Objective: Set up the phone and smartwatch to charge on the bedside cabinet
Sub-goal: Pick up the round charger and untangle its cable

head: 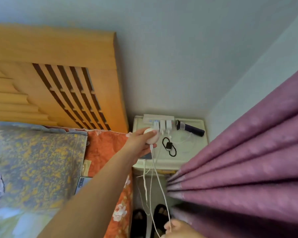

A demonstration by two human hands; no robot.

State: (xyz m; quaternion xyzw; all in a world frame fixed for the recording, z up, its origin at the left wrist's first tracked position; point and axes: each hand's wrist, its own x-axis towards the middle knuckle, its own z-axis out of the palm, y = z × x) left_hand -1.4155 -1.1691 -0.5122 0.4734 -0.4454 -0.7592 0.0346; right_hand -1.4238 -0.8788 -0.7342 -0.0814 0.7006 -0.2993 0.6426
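A bedroom corner, pale walls, with a bedside cabinet (182, 158) wedged between a wooden headboard (58, 66) and a purple curtain (239, 160). The left hand (139, 141) reaches out on a nearly straight arm, its grip closed round a white round charging puck (150, 135), thumb across the top and fingers beneath, holding it just above the cabinet's left side. The puck's white cable (159, 182) drops off the front edge to the right hand (175, 227), low in the frame, which pinches it between fingertips, apparently to take up slack while the puck is positioned. Part of that hand is cut off by the frame.

The smartwatch (169, 146) lies flat on the cabinet just right of the puck, its dark band looped, not yet on the charger. Under the left hand, at the front-left edge, sits what looks like the phone (146, 156), mostly hidden, with a cable at its near end. A power strip (158, 117) along the back wall carries 3 white plugs, which likely explains why everything clusters here. A black torch-like object (191, 129) lies beside it. 2 dark slippers (160, 215) sit on the floor below.
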